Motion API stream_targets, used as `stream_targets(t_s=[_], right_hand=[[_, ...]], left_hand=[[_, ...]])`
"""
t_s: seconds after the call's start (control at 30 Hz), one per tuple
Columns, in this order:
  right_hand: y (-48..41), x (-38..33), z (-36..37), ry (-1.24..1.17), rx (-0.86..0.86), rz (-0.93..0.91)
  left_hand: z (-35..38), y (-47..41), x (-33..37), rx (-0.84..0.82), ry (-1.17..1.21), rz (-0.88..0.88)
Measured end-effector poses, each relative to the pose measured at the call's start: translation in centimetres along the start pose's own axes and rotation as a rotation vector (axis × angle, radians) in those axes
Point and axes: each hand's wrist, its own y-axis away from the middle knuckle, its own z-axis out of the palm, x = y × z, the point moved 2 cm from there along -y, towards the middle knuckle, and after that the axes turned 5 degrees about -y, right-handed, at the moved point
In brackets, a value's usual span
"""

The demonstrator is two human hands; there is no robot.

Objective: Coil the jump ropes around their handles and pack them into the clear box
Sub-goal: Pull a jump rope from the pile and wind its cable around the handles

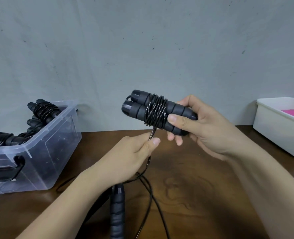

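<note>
My right hand [199, 125] grips a pair of black jump rope handles [139, 107] held side by side above the table, with thin black rope wound several times round their middle. Just below them my left hand [134, 156] pinches the free length of that rope [151, 133] between thumb and fingers. A clear box [44, 152] stands at the left and holds several coiled black jump ropes [42, 111]. Another jump rope handle [117, 213] lies on the table near the front edge, with loose black rope [151, 195] trailing beside it.
A white tub [277, 128] with something pink inside stands at the far right. The wooden table [203, 195] runs up to a grey wall. The clear box has a black latch on its near side.
</note>
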Motion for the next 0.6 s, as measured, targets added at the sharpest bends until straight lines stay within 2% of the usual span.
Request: stream_targets(t_s=[0.07,0.2,0.37,0.47,0.6], right_hand=[[-0.3,0.8,-0.2,0.167,0.084,-0.032],[-0.5,1.3,-0.2,0.471,0.125,-0.022],[-0.5,1.6,0.2,0.666,0.193,-0.026],[-0.6,1.7,0.4,0.812,0.072,0.006],[0.3,1.4,1.2,0.925,-0.165,0.142]], left_hand=[[0.1,0.2,0.0,-0.035,-0.035,0.019],[-0.3,0.6,0.4,-0.060,-0.074,0.001],[-1.4,0.7,0.3,-0.063,-0.151,0.001],[-2.6,0.7,-0.1,-0.050,-0.234,0.051],[-3.0,0.9,0.2,-0.072,-0.180,0.056]])
